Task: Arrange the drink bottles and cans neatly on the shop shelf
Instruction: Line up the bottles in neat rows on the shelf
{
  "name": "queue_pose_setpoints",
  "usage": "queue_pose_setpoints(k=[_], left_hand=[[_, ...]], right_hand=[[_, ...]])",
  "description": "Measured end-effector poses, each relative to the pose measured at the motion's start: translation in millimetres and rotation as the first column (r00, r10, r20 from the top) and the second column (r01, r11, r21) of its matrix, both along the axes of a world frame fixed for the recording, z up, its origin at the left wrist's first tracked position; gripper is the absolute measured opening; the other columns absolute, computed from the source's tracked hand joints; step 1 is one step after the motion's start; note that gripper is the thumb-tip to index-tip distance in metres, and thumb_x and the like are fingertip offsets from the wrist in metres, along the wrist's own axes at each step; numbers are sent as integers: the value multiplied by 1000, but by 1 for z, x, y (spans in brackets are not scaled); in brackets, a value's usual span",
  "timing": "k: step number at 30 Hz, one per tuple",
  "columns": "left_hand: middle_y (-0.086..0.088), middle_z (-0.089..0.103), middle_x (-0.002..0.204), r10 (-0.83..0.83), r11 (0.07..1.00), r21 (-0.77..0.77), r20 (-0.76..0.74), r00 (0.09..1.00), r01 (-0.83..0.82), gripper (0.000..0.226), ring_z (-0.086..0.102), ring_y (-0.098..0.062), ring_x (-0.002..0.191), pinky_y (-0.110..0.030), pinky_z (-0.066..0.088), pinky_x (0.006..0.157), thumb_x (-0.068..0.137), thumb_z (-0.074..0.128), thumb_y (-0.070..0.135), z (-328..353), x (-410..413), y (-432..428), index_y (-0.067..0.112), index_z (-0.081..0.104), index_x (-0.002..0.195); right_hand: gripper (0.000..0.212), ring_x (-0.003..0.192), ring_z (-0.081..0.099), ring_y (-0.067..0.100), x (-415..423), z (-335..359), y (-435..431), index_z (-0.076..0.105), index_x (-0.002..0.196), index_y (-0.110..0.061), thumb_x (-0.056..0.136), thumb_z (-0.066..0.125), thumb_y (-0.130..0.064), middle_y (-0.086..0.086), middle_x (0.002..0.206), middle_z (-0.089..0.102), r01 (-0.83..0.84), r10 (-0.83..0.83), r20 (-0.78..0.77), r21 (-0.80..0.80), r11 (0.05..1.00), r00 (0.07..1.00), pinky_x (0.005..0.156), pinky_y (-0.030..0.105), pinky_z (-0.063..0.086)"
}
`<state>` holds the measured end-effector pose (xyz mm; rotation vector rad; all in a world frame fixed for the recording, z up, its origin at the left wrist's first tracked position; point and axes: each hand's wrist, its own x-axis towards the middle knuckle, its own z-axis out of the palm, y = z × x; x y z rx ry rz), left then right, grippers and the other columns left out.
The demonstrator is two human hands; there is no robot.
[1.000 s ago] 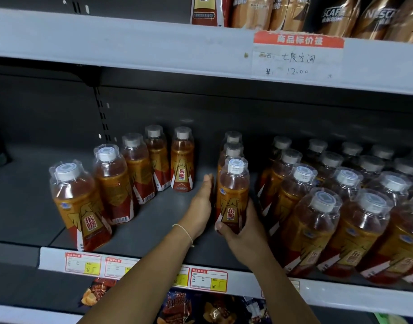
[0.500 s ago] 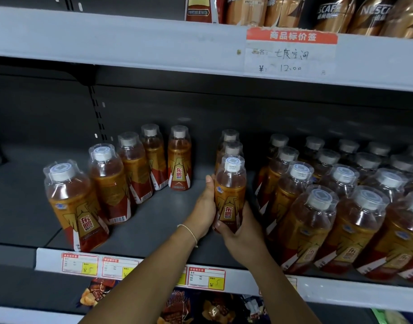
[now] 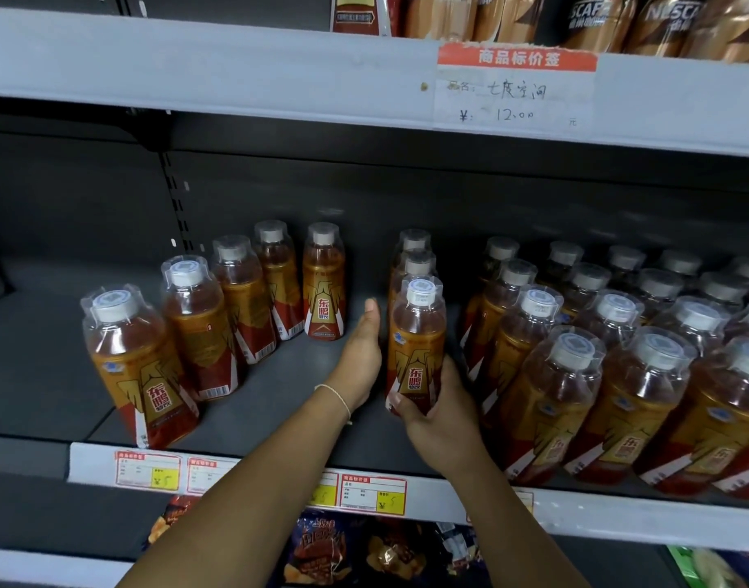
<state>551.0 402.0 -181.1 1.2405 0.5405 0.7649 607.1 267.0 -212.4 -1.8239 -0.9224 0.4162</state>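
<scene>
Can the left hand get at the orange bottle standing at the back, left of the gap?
Probably yes. The left hand looks open, and only bare grey shelf lies between it and that white-capped orange plastic bottle close by; nothing stands in the way.

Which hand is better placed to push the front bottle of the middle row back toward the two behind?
Probably the right hand: its fingers curl round the lower part of the front bottle, so it can steer it. The left hand lies flat along the bottle's left side, fingers straight.
</scene>
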Motion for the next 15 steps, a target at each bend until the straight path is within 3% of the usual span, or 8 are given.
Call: queue_pose_setpoints(k=[3,5,8,11,15], left_hand=[[1,64,128,-41,999,-5,3,999,41,51,58,-12,120,-33,40,107,101,24,58,14,6,7,29,60,123],[-5,66,126,-98,995,-26,0,995,98,61,60,-18,120,-33,44,104,102,21,57,24,12,11,18,59,130],[-5,72,110,-134,985,-114,-5,991,132,59,67,-17,105,-29,51,88,102,20,56,36,20,12,19,64,116],[-3,76,101,-160,968,-184,72,984,171,61,72,-14,93,-23,56,73,102,19,55,32,28,16,18,66,110],[-3,76,101,-185,946,-231,190,964,227,70,72,-14,93,-22,56,72,102,19,57,24,31,14,23,80,95]], right_hand=[[89,121,54,5,0,1,-1,24,151,-34,81,79,-32,-11,136,55,18,-18,-1,4,1000,1000,95,20,42],[94,123,53,5,0,2,-2,20,152,-36,80,80,-36,-10,140,52,18,-18,-8,17,1000,1000,98,22,45],[103,132,49,9,-3,4,-2,13,155,-34,78,80,-42,-8,148,45,-1,1,2,9,1000,1000,108,33,45],[100,128,53,8,-3,6,0,15,155,-30,79,79,-42,-7,144,50,-9,8,14,10,1000,1000,107,31,47],[97,126,55,9,-4,5,0,18,155,-25,81,77,-41,-4,140,53,6,-6,17,18,1000,1000,105,34,49]])
